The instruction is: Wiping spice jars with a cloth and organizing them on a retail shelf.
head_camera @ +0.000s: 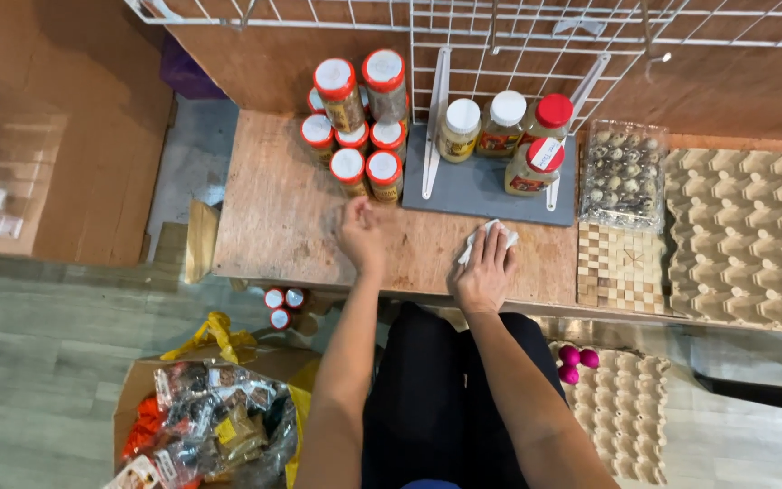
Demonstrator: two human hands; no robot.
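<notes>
The fingers of the right hand (484, 269) lie spread and flat over a small white cloth (481, 237), pressing it onto the wooden bench (273, 217); the cloth peeks out past the fingertips on the far side, just short of the grey mat (477, 186). The left hand (361, 234) rests beside it, fingers curled narrow with nothing visibly in them, though the blur leaves that unsure. The cloth lies under the right hand, so that hand is the nearer; the left is apart from it, to its left. Just beyond the left hand stands a cluster of red-lidded jars (355, 118). On the mat stand squeeze bottles (509, 131) with white and red caps. Further right are a clear pack of quail eggs (624, 174) and empty egg trays (744, 235). Below the bench edge sits a box of packets (214, 421).
</notes>
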